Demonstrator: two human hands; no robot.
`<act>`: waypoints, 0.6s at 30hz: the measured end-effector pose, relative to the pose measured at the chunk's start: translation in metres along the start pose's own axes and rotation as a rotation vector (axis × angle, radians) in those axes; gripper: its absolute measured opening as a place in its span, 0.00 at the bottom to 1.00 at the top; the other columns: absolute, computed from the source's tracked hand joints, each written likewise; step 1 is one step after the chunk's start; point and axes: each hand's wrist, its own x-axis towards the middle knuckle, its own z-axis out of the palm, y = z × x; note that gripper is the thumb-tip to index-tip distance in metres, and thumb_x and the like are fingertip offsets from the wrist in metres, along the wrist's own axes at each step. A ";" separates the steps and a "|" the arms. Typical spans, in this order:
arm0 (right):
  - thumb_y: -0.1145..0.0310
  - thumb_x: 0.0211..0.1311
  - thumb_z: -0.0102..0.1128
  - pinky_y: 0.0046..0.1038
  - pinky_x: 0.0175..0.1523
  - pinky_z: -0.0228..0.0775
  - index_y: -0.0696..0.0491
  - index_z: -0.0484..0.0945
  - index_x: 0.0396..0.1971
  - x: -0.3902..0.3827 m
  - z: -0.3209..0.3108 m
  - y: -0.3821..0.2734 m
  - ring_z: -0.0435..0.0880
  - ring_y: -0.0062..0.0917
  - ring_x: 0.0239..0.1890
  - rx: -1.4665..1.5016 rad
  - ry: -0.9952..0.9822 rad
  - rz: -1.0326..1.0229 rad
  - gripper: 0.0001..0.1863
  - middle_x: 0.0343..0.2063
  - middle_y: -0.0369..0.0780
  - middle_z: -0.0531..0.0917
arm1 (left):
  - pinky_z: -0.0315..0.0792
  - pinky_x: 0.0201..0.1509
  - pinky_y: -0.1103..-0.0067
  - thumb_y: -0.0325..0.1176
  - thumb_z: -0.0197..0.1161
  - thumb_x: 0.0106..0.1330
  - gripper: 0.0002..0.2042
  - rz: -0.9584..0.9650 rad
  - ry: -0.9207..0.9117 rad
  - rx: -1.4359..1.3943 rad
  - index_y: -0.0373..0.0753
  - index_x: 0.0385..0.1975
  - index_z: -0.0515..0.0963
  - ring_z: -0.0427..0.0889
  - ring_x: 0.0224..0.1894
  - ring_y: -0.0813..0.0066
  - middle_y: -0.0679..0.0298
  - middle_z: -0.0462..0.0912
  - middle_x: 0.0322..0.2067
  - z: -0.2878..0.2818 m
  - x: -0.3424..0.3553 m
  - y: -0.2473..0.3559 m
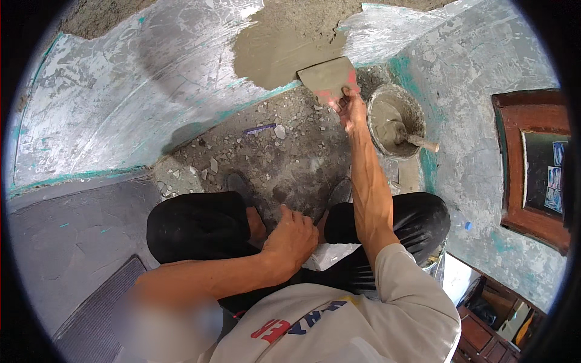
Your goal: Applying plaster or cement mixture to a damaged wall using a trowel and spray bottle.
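My right hand [351,112] is closed on a wide scraper [330,78], whose blade is coated with grey mortar. The blade's far edge lies at the foot of the wall, by a patch of wet mortar [272,51]. To the right of this hand stands a round bucket [416,112] with mortar in it. A trowel with a wooden handle [422,143] rests in the bucket, its blade sunk in the mortar. My left hand [292,237] hangs between my knees with loosely bent fingers and holds nothing.
Plaster chips [213,164] and a purple strip [259,129] litter the floor around my feet. Scraped walls [121,85] rise ahead and to the right. A brown wooden frame [514,163] is set at the right. A ribbed dark mat [100,308] lies at the lower left.
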 end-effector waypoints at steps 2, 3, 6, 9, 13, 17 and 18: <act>0.68 0.73 0.53 0.39 0.41 0.87 0.56 0.76 0.46 -0.007 -0.006 -0.003 0.82 0.29 0.37 0.028 0.011 -0.016 0.09 0.41 0.38 0.80 | 0.69 0.64 0.56 0.37 0.67 0.62 0.23 0.007 -0.020 -0.006 0.32 0.56 0.79 0.82 0.53 0.52 0.50 0.83 0.48 0.000 -0.001 0.001; 0.68 0.73 0.53 0.39 0.41 0.87 0.56 0.76 0.46 -0.009 -0.009 -0.003 0.82 0.29 0.36 0.056 0.021 -0.029 0.09 0.41 0.39 0.80 | 0.69 0.64 0.55 0.37 0.67 0.62 0.23 0.000 0.015 0.008 0.32 0.55 0.79 0.82 0.53 0.52 0.50 0.83 0.48 0.004 -0.001 0.002; 0.65 0.74 0.51 0.43 0.52 0.85 0.54 0.77 0.48 -0.019 -0.010 0.002 0.84 0.31 0.42 0.007 0.065 -0.031 0.11 0.44 0.39 0.81 | 0.70 0.64 0.54 0.37 0.67 0.62 0.23 0.004 0.021 0.019 0.32 0.55 0.79 0.83 0.53 0.52 0.51 0.83 0.47 0.005 -0.003 0.004; 0.67 0.73 0.51 0.42 0.46 0.88 0.60 0.75 0.53 -0.023 0.003 0.005 0.86 0.35 0.42 -0.129 0.109 0.008 0.16 0.47 0.44 0.81 | 0.70 0.63 0.54 0.37 0.67 0.62 0.22 0.013 0.013 0.009 0.32 0.54 0.79 0.83 0.52 0.52 0.52 0.83 0.46 0.007 -0.007 0.005; 0.71 0.72 0.50 0.38 0.38 0.92 0.71 0.71 0.54 -0.024 0.045 0.005 0.87 0.44 0.43 -0.219 0.115 0.002 0.18 0.48 0.53 0.79 | 0.71 0.61 0.55 0.37 0.66 0.62 0.21 0.011 0.014 0.004 0.33 0.53 0.80 0.83 0.50 0.54 0.53 0.83 0.45 0.004 -0.011 0.004; 0.78 0.67 0.53 0.28 0.28 0.91 0.74 0.71 0.47 -0.025 0.110 -0.006 0.87 0.35 0.27 -0.126 0.078 -0.102 0.15 0.36 0.50 0.81 | 0.72 0.59 0.56 0.37 0.65 0.63 0.20 -0.012 0.019 0.011 0.34 0.53 0.80 0.83 0.49 0.55 0.54 0.84 0.44 0.003 -0.012 0.002; 0.78 0.67 0.53 0.28 0.28 0.91 0.74 0.71 0.47 -0.023 0.124 -0.011 0.87 0.35 0.27 -0.131 0.080 -0.107 0.15 0.36 0.50 0.81 | 0.71 0.59 0.56 0.37 0.65 0.63 0.20 -0.005 0.050 0.023 0.34 0.53 0.80 0.83 0.49 0.55 0.54 0.84 0.44 0.004 -0.011 0.002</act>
